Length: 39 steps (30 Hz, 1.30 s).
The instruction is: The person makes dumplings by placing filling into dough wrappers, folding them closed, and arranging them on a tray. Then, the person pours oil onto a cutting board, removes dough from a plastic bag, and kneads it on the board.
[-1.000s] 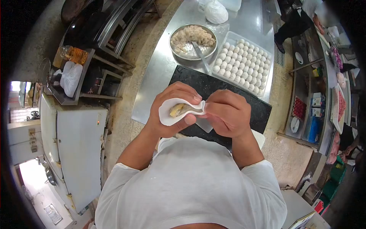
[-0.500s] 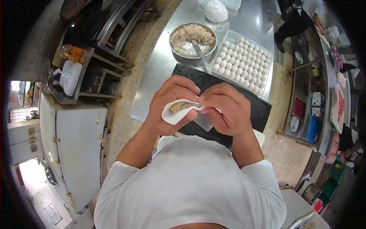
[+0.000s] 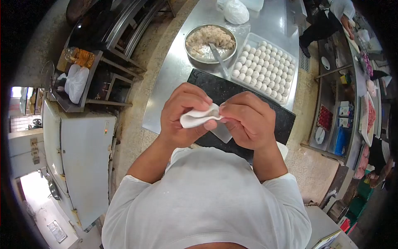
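My left hand (image 3: 180, 112) cradles a dumpling (image 3: 195, 119), its fingers curled above and thumb below. The white dough wrapper is folded over, and its filling is now mostly hidden. Pressed together at the wrapper's right end are the fingertips of my right hand (image 3: 251, 120). Both hands are above a black board (image 3: 280, 120). A flat, pale blade-like piece (image 3: 223, 133) shows partly below them. Beyond the board, a round metal bowl (image 3: 227, 54) holds pale filling (image 3: 211, 36) with a metal spatula (image 3: 218, 58) resting in it.
A plastic tray (image 3: 247, 39) with rows of white dumplings stands right of the bowl. Behind sits a white plastic bag (image 3: 235, 11) on the steel table (image 3: 163, 99). A white fridge (image 3: 87, 162) stands left. Another person (image 3: 321, 27) works at the far right shelving.
The wrapper has folded further over, covering filling that showed before. My left fingers have come down on its upper edge. The right hand still pinches the right end.
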Available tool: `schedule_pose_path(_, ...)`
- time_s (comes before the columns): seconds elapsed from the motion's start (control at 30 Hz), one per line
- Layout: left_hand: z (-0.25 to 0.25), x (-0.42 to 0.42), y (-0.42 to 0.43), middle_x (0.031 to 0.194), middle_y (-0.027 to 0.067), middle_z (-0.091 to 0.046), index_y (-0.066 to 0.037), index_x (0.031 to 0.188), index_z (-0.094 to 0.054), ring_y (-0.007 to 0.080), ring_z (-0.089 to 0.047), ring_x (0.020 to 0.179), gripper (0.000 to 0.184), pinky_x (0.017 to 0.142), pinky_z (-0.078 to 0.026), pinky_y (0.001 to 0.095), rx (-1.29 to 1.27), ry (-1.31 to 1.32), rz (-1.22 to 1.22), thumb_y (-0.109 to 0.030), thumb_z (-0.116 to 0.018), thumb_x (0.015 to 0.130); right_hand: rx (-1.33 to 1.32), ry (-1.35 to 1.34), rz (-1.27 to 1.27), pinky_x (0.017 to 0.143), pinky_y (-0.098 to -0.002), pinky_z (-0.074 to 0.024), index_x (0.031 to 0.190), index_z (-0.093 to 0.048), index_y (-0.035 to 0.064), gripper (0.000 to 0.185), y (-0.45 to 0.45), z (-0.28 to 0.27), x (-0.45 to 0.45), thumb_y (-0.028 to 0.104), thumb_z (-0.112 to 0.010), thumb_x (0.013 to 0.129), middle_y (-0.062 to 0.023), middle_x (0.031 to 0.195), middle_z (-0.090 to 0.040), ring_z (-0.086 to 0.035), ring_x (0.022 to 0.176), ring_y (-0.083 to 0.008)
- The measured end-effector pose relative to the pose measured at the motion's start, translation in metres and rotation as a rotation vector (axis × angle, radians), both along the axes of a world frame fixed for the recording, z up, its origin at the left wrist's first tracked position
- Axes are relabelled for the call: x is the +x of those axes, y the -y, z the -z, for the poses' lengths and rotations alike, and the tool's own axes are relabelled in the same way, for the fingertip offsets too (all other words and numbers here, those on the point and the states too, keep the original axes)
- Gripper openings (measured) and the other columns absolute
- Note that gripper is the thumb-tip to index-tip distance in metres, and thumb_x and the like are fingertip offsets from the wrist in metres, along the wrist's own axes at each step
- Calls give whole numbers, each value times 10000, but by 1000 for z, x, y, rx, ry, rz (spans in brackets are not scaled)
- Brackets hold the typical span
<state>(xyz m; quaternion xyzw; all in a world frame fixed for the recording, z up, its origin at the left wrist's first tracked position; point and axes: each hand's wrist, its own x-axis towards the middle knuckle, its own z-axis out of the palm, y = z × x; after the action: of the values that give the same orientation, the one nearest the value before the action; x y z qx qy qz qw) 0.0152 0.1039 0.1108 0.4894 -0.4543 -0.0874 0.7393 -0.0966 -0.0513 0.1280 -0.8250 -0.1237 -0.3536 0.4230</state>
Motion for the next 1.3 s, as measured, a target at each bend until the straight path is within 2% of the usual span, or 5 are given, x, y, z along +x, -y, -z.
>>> schedule_pose_path(0.2, -2, 7, 2, 1041, 145, -639, -38, 1034, -667, 217, -618, 948, 269, 777, -506, 311, 153, 271, 20, -193, -784, 848, 27, 79, 57, 602, -326, -538, 945, -683, 44, 249, 1, -1, 4, 9, -780, 719, -93, 891, -650, -657, 721, -253)
schedule_pose_path(0.27, -1, -8, 7, 1064, 145, -631, -43, 1046, -671, 212, -616, 959, 264, 776, -504, 307, -35, -94, -6, -184, -782, 852, 3, 13, -2, 614, -324, -538, 952, -685, 36, 245, 3, 1, 1, 12, -781, 727, -95, 889, -654, -655, 731, -256)
schedule_pose_path(0.7, 6, 1, 2, 1111, 155, -624, -25, 1081, -676, 197, -630, 959, 244, 749, -536, 286, 106, -8, 34, -131, -751, 874, -4, 99, 81, 627, -323, -547, 950, -686, 33, 255, 2, 1, 3, 21, -793, 719, -110, 885, -653, -662, 742, -264)
schedule_pose_path(0.77, 0, 11, 8, 1141, 155, -620, -19, 1087, -682, 181, -633, 973, 233, 739, -538, 255, 100, 315, 15, -115, -738, 883, 74, 127, 160, 634, -327, -551, 958, -686, 32, 268, 0, -2, 4, 23, -796, 713, -113, 888, -655, -667, 753, -260)
schedule_pose_path(1.3, 7, 3, 9, 1113, 145, -627, -26, 1048, -681, 147, -643, 914, 233, 684, -543, 231, 99, 64, 13, -12, -760, 830, -64, 29, 96, 598, -332, -532, 924, -659, 48, 260, 8, 7, 4, -19, -750, 689, -91, 866, -617, -657, 726, -259)
